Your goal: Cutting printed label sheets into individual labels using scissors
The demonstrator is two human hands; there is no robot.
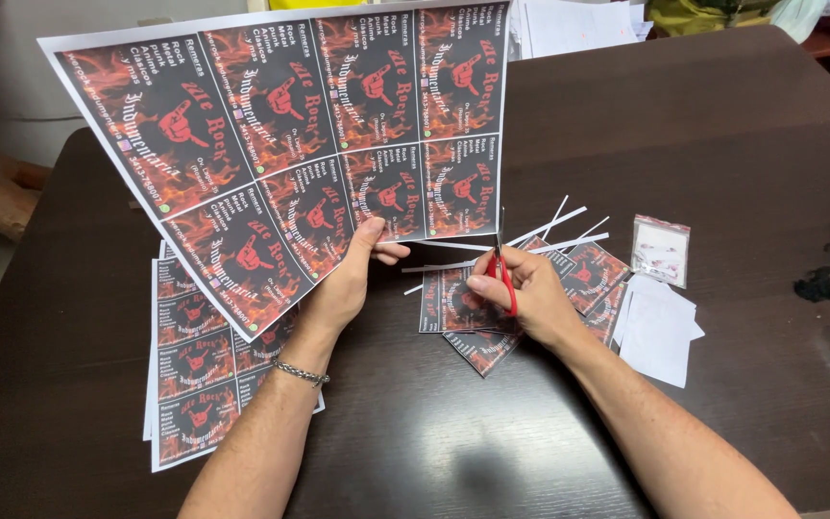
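Cutting is part done, by the look of it: a loose pile of cut cards lies on the dark worktop under and beside the right hand, with thin white offcut strips scattered just behind it. The printed sheet now in hand shows nine uncut red-and-black panels, and a further stack of printed sheets lies flat to the left, so most of the work appears to remain. The left hand pinches the sheet's lower edge, thumb on the printed face, and holds it raised and tilted above the worktop. The sheet's long axis runs from upper left to lower right, its lower corner pointing toward the person. The right hand is closed through the red handles of the scissors; the blades point up toward the sheet's bottom edge, nearly shut as far as can be told. Blank white paper pieces and a small clear bag lie to the right.
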